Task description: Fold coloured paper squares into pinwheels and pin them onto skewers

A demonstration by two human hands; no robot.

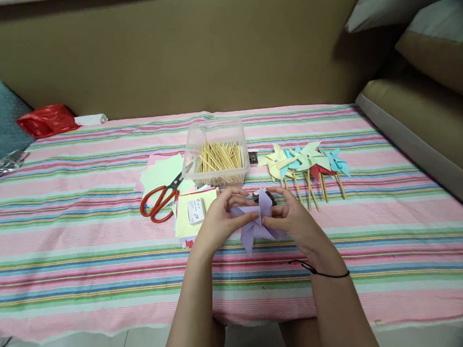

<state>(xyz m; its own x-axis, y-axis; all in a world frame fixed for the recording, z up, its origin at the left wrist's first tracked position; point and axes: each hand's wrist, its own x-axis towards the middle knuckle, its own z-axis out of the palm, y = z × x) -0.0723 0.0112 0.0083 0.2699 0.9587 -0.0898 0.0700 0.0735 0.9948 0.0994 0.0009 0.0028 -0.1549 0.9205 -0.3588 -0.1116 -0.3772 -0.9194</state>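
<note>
A purple paper pinwheel (250, 232) is held up between both hands, its folded blades spreading out around the fingers. My left hand (224, 213) is closed on it, with the thumb pressed near the pinwheel's centre. From the other side my right hand (292, 218) pinches it, thumb and fingers close to the middle. No stick shows on this pinwheel. A dark object (270, 198), partly hidden by the fingers, lies just behind it. Close to my left hand is a stack of coloured paper squares (184, 231) with a small white box (196, 211) on top.
Red-handled scissors (161, 202) rest on pale paper sheets at left. A clear plastic box (235, 176) holds many wooden sticks (220, 157). Finished pinwheels on sticks (307, 157) lie at right. Farther left are a red plastic bag (49, 120) and the striped cloth (89, 248).
</note>
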